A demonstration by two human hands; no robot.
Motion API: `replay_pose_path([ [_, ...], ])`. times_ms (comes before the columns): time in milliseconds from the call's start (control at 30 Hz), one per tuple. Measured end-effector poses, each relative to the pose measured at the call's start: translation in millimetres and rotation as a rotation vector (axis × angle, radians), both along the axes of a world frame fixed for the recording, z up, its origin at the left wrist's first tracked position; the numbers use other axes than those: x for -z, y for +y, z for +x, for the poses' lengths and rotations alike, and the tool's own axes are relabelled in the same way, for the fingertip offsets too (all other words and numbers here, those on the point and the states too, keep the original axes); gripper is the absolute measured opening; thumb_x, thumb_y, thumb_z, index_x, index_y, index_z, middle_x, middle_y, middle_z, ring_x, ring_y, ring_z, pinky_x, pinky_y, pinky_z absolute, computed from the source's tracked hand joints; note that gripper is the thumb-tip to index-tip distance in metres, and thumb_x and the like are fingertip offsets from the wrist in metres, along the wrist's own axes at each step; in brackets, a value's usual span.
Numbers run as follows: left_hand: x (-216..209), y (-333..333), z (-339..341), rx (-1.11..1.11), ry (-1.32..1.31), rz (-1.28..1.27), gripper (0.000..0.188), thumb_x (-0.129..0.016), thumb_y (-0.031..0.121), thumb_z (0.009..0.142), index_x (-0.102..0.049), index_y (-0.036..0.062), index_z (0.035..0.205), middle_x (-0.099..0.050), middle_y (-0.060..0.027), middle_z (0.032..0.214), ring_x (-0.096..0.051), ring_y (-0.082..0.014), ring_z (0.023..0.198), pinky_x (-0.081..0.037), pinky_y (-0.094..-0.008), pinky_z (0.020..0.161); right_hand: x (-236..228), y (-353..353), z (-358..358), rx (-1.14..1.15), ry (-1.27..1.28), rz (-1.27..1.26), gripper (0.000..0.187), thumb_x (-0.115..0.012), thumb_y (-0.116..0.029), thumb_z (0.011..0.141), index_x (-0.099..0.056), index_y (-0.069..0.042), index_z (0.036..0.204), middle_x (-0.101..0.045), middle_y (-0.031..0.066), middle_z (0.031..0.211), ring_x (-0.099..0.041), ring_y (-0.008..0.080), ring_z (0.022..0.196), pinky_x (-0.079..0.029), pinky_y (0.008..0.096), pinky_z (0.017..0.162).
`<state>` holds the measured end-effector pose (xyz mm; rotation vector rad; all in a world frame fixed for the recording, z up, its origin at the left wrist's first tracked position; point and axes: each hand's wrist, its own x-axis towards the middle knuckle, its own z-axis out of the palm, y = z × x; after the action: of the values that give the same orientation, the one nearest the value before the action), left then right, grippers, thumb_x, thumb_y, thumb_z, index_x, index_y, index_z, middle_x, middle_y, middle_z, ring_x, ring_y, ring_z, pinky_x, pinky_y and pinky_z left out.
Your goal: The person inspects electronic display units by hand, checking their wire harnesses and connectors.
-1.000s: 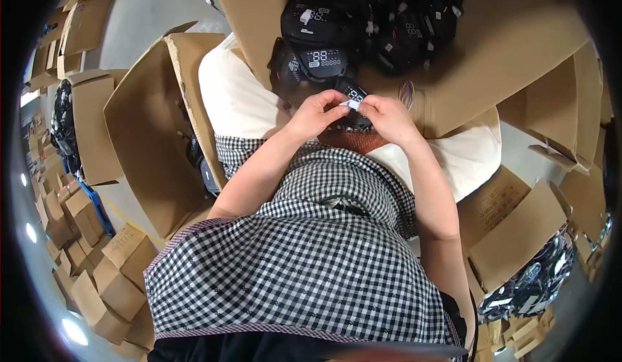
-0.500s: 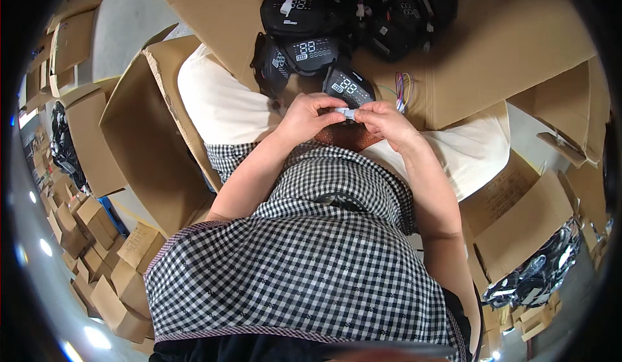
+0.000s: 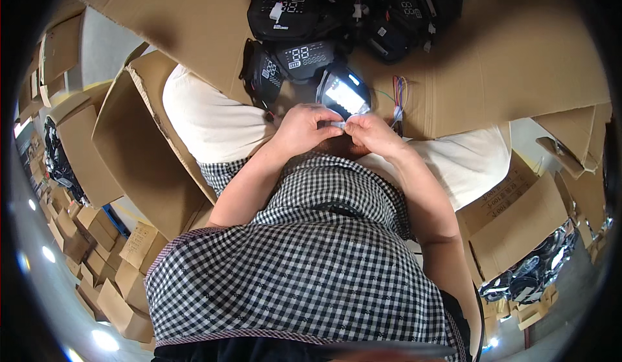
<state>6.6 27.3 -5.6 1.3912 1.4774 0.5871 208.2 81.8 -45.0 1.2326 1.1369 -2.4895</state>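
My left hand and my right hand meet in front of my lap, fingertips pinched on a small white plug connector. The fingers hide most of it. Just beyond them lies a black display unit, its screen glowing bright white. To the right of that unit, a loop of thin coloured wires rests on the cardboard. More black display units, with unlit screens, lie past it: one close behind, another farther back with a white connector on its face.
A cardboard sheet spreads out in front of me as the work surface. Several dark units with cables are heaped at its far side. An open carton stands at my left, and another at my right, near plastic-wrapped black parts.
The nearest display unit has gone from dim markings to a bright white glow. My hands still pinch the connector, now a little lower and closer together. The view has shifted slightly.
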Motion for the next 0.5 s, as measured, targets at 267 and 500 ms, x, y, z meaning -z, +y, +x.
replay_pose_path([
  [267,-21.2,-12.8,5.2,-0.157,-0.019,-0.107,0.025,-0.064,0.025,0.088,-0.058,0.0043,0.101,-0.062,-0.0125,0.074,-0.062,-0.0255,0.068,-0.047,-0.0344,0.062,-38.1,82.3,-7.0,0.046,-0.472,0.863,0.024,-0.052,-0.024,0.091,-0.064,-0.004,0.086,-0.058,0.0076,0.062,-0.057,0.0199,0.061,-0.044,0.0351,0.058],
  [500,-37.4,1.2,13.0,-0.246,-0.214,-0.171,0.03,-0.072,0.016,0.082,-0.058,0.007,0.108,-0.061,-0.0048,0.087,-0.058,-0.0157,0.077,-0.047,-0.0259,0.072,89.8,141.7,19.4,0.32,-0.524,0.752,0.026,-0.068,-0.03,0.081,-0.071,-0.007,0.094,-0.069,0.0189,0.093,-0.066,0.0317,0.088,-0.049,0.0394,0.081],
])
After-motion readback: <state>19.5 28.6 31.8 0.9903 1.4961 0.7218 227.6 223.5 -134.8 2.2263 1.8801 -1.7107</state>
